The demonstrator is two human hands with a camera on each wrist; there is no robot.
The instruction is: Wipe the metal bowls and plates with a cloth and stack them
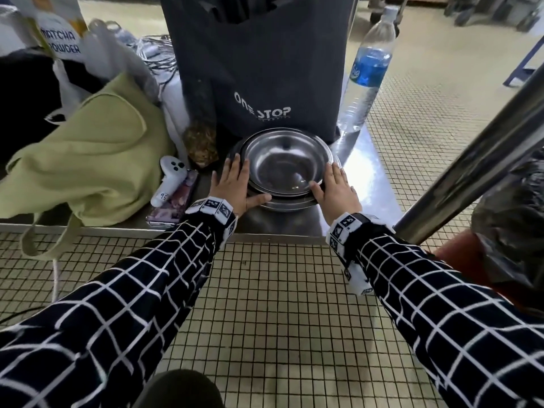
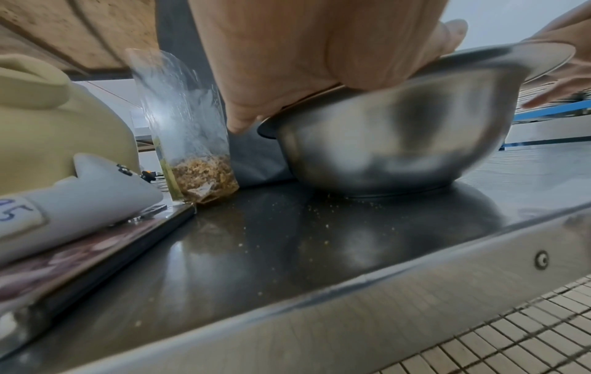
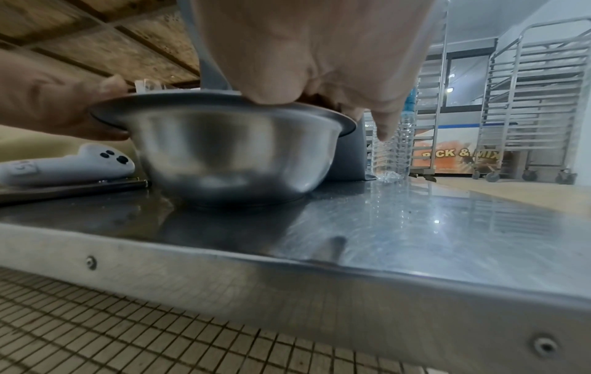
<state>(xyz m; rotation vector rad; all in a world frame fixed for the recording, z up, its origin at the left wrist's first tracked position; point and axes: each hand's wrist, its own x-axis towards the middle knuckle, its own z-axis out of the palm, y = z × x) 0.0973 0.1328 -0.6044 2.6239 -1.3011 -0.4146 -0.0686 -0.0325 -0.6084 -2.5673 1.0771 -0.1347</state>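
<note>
A stack of metal bowls [image 1: 285, 169] stands on the low steel shelf [image 1: 368, 184], the top bowl's shiny inside facing up. My left hand [image 1: 235, 184] lies against the stack's left side, fingers over the rim and thumb along the front lower rim. On the other side my right hand [image 1: 332, 189] mirrors it, thumb on the front rim. The left wrist view has the bowl [image 2: 383, 141] seen from the side, resting on the shelf under my left hand [image 2: 303, 50]. In the right wrist view my right hand [image 3: 319, 50] reaches down over the bowl's [image 3: 230, 151] rim. No cloth is in view.
A dark shopping bag [image 1: 265, 69] stands right behind the bowls, a water bottle [image 1: 368, 72] to its right. Left of the stack are a clear bag of crumbs [image 1: 200, 142], a white controller [image 1: 167, 178] on a phone [image 1: 173, 204], and a green cloth bag [image 1: 88, 160]. A steel pole [image 1: 471, 172] slants at right.
</note>
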